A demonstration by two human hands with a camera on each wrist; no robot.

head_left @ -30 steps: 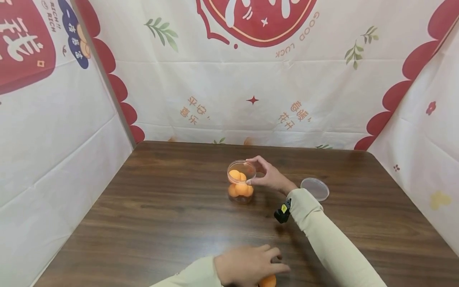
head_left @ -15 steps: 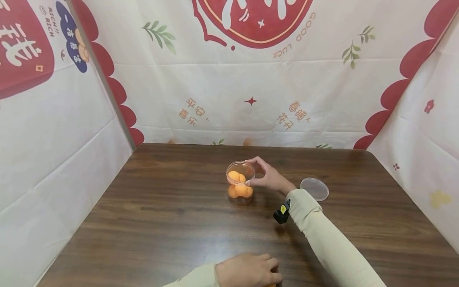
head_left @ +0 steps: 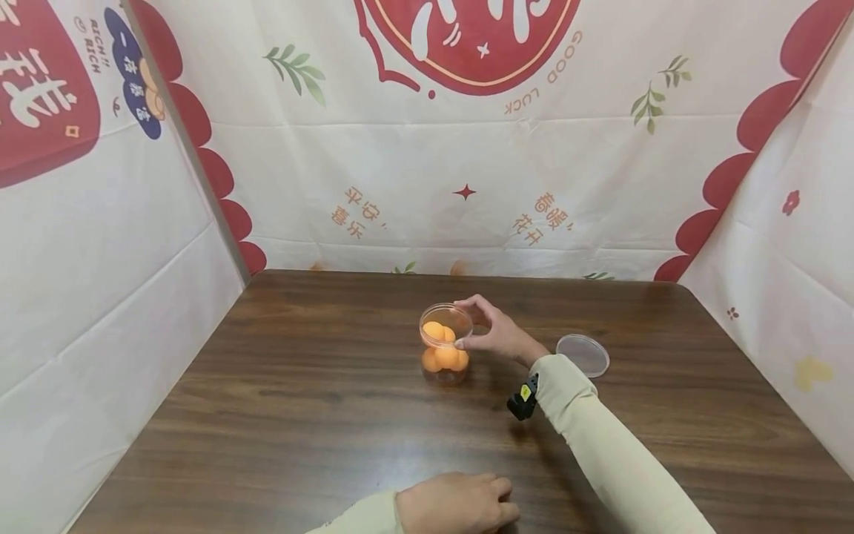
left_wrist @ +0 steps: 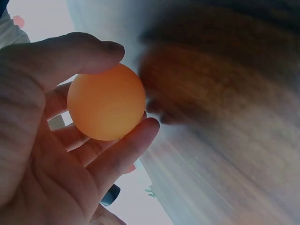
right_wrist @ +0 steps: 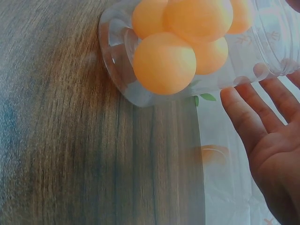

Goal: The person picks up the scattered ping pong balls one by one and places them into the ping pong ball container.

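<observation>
A clear plastic jar point(head_left: 445, 377) stands upright and uncapped on the table, with several orange ping-pong balls point(head_left: 445, 356) inside. My right hand point(head_left: 497, 330) grips the jar near its rim from the right; in the right wrist view its fingers point(right_wrist: 243, 112) lie along the jar's wall. At the front of the table, my left hand point(head_left: 457, 504) pinches one orange ping-pong ball point(left_wrist: 107, 102) between thumb and fingers, as the left wrist view shows. From the head view that ball is hidden under the hand.
A clear round lid point(head_left: 583, 355) lies flat on the brown wooden table point(head_left: 287, 415), to the right of the jar and behind the right sleeve. Printed white cloth point(head_left: 400, 156) hangs along the back and both sides.
The left hand has come down over the orange ping-pong ball and closed on it, hiding it from the head view. The right hand keeps its hold on the jar.
</observation>
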